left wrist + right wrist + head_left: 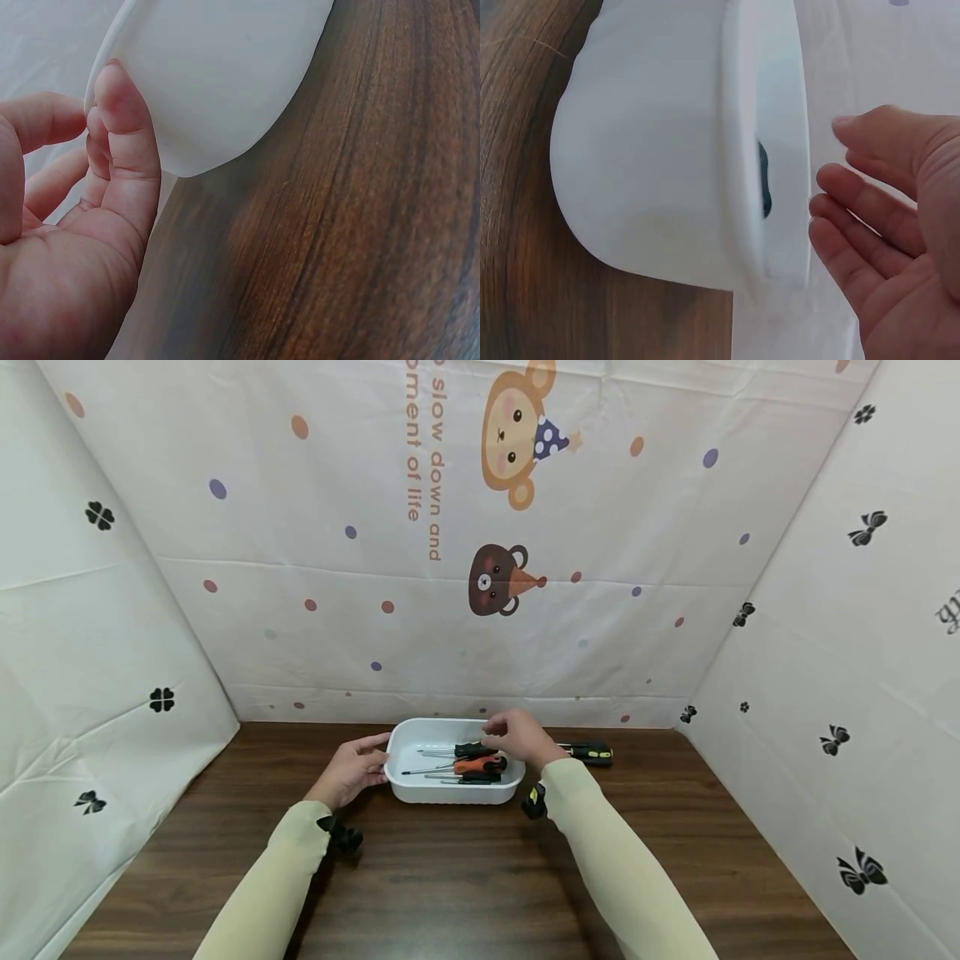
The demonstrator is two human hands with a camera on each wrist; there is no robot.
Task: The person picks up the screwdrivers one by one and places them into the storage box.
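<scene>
A white tray holds several screwdrivers, among them an orange-handled one and black-handled ones. At its left end my left hand holds the rim; the left wrist view shows the fingers of that hand against the tray wall. My right hand hovers over the tray's back right part, beside the black handles. In the right wrist view this hand has loosely bent fingers, thumb apart, nothing between them, and a dark handle peeks over the tray rim.
More black and yellow handles lie on the brown wooden table just right of the tray, partly behind the right wrist. A patterned cloth wall rises behind the tray, with others at the left and right.
</scene>
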